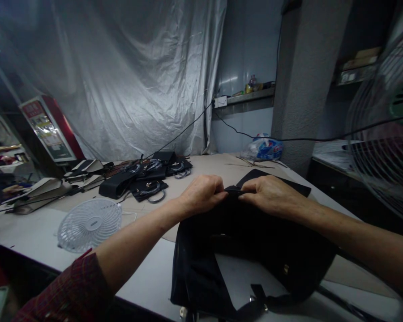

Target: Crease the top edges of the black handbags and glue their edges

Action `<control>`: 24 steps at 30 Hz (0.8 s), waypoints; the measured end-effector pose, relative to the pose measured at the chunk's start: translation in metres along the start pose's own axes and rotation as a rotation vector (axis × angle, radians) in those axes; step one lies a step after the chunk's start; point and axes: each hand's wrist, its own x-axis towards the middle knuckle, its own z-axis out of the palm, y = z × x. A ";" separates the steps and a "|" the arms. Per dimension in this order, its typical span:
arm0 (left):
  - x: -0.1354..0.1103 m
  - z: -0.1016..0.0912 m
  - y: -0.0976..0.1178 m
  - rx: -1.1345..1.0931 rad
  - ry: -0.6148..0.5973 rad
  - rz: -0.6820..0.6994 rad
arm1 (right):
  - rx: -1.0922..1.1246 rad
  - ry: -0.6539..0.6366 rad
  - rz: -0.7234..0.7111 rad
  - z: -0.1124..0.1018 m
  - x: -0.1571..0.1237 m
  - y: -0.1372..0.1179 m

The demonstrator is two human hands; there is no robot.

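A black handbag (pixel 201 268) with metal fittings lies on the table in front of me, its dark inside facing me. My left hand (pixel 204 192) pinches the bag's far edge between thumb and curled fingers. Just to the right, my right hand (pixel 268 194) grips the same edge, thumb and forefinger pressed together. A short stretch of black edge shows between the two hands. Behind my right hand a flat black panel (pixel 289 183) sticks out; whether it belongs to the bag I cannot tell. The bag's strap and metal pieces hang at the near side.
A white fan (pixel 90 223) lies on the table (pixel 147 264) at the left. Beyond it are several black bags with handles (pixel 151 172) and beige-and-black pieces (pixel 43 192). A large wire-caged fan (pixel 383 125) stands at the right, with a blue-and-white plastic bag (pixel 265 147) at the back.
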 end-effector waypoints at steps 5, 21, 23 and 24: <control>0.000 -0.001 0.001 0.007 -0.011 0.001 | -0.052 0.065 0.011 0.005 0.001 -0.003; -0.016 0.006 -0.034 -0.558 -0.207 -0.142 | -0.020 -0.206 -0.056 -0.014 0.014 -0.009; -0.014 0.009 -0.038 -0.651 -0.253 -0.169 | 0.005 -0.190 -0.064 -0.013 0.014 -0.006; -0.013 0.009 -0.039 -0.671 -0.269 -0.176 | 0.015 -0.183 -0.065 -0.012 0.014 -0.005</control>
